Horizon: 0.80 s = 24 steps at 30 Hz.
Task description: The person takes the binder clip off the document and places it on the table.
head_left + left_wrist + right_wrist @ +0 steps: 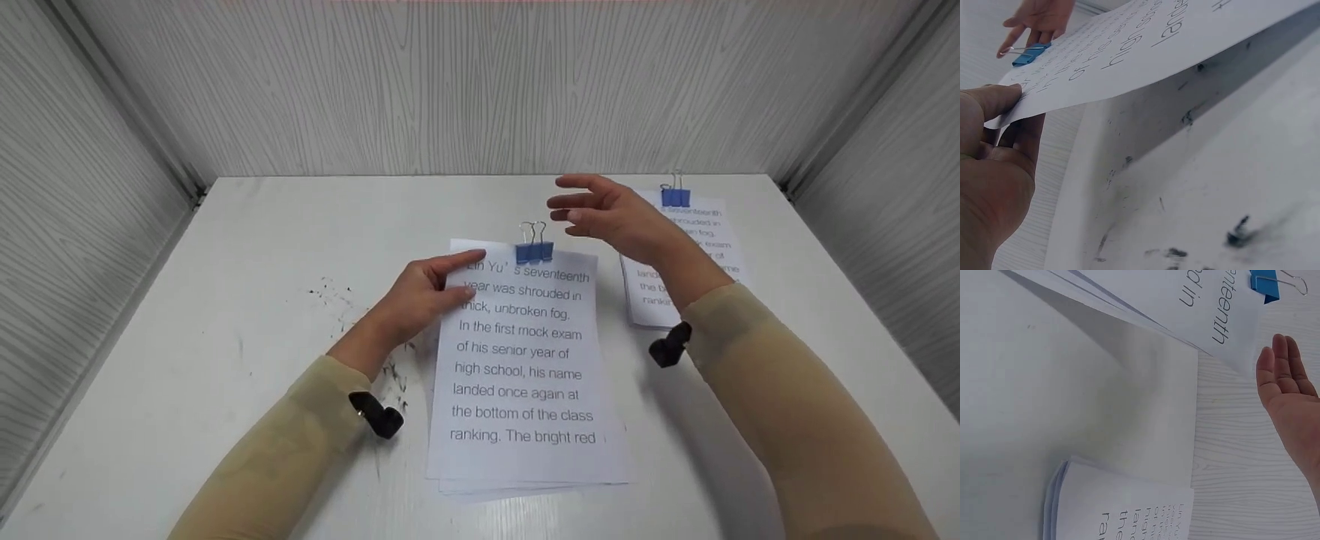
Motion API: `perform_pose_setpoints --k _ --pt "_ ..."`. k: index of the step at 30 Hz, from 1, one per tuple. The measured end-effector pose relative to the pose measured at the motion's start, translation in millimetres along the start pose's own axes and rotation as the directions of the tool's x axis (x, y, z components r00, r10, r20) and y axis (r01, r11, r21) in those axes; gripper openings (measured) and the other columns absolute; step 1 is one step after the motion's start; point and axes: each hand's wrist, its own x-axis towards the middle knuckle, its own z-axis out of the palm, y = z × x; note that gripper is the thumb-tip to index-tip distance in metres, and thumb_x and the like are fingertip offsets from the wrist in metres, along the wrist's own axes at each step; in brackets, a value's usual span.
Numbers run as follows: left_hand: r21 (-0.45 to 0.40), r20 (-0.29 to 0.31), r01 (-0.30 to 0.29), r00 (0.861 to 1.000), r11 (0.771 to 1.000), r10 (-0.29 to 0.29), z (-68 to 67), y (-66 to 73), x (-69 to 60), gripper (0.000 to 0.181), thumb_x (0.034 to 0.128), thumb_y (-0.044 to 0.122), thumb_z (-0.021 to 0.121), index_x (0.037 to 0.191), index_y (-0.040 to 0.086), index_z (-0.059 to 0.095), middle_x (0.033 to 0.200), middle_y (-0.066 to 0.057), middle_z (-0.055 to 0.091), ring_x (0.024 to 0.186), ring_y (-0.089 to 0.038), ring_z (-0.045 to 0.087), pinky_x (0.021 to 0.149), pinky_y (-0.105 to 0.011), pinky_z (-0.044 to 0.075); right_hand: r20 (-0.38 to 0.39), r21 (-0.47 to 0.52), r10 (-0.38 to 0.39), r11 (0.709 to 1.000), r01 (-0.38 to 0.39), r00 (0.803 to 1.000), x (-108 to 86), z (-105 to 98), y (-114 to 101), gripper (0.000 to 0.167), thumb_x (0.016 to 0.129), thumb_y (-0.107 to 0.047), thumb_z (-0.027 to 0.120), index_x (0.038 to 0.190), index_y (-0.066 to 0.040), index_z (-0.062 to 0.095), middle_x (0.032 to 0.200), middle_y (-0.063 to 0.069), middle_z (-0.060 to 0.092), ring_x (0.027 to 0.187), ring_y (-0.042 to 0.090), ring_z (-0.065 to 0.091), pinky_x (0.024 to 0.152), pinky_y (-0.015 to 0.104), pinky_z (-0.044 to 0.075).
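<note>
- Progress: a blue clip [535,253] sits on the top edge of the front stack [525,459] of printed sheets; clipping there appears complete.
- Far stack [649,313] lies towards the far right corner of the table [300,225] with its own blue clip [676,198]; judged finished.
- Outstanding, as judged: the front stack, over the table's middle, is not yet laid flat; its lower sheets sit unevenly.
- Left hand [421,298] pinches the front stack's left edge near the top.
- Right hand [616,219] has fingers extended, holding nothing, beside the front clip.
- Wrist views show the front stack raised; the head view leaves this unclear.
- Left wrist view alone shows fingers beneath the sheets.
- Only the head view shows the far stack's clip.
</note>
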Motion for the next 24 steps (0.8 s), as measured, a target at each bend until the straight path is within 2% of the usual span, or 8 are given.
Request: perform_pose_setpoints --k 6,15,19,24 --pt "-0.003 0.003 -0.009 1.0 1.0 0.009 0.2 0.2 -1.2 0.054 0.1018 0.004 0.07 0.149 0.029 0.064 0.134 -0.006 0.072 0.107 -0.031 0.076 0.082 -0.035 0.064 0.101 0.077 0.049 0.995 -0.057 0.994 8.8 -1.2 0.1 0.051 0.107 -0.005 0.061 0.156 -0.018 0.05 0.154 0.018 0.055 0.141 0.033 0.055 0.117 0.047 0.044" --pt "-0.005 0.019 -0.013 1.0 1.0 0.013 0.5 -0.4 -3.1 0.054 0.1017 0.006 0.071 0.15 0.03 0.063 0.134 -0.006 0.072 0.107 -0.031 0.076 0.082 -0.035 0.064 0.179 0.109 0.102 0.986 -0.123 0.978 13.4 2.6 -0.8 0.055 0.106 -0.005 0.063 0.157 -0.02 0.049 0.155 0.02 0.053 0.14 0.035 0.055 0.119 0.051 0.041" --pt "-0.007 0.027 -0.016 1.0 1.0 0.016 2.2 0.4 -2.3 0.054 0.1017 0.006 0.071 0.149 0.03 0.064 0.133 -0.006 0.073 0.108 -0.031 0.076 0.084 -0.034 0.063 0.202 0.099 0.11 0.986 -0.132 0.973 15.5 6.7 -2.6 0.06 0.104 -0.005 0.066 0.159 -0.022 0.048 0.153 0.019 0.056 0.139 0.036 0.056 0.119 0.051 0.041" --pt "-0.008 0.035 -0.02 0.999 1.0 0.02 3.3 0.4 -1.7 0.053 0.1023 0.006 0.07 0.149 0.03 0.064 0.133 -0.005 0.073 0.109 -0.031 0.076 0.086 -0.034 0.063 0.195 0.085 0.14 0.984 -0.159 0.971 17.6 13.4 -5.1 0.062 0.103 -0.003 0.068 0.158 -0.024 0.049 0.147 0.018 0.061 0.135 0.034 0.06 0.115 0.047 0.046"
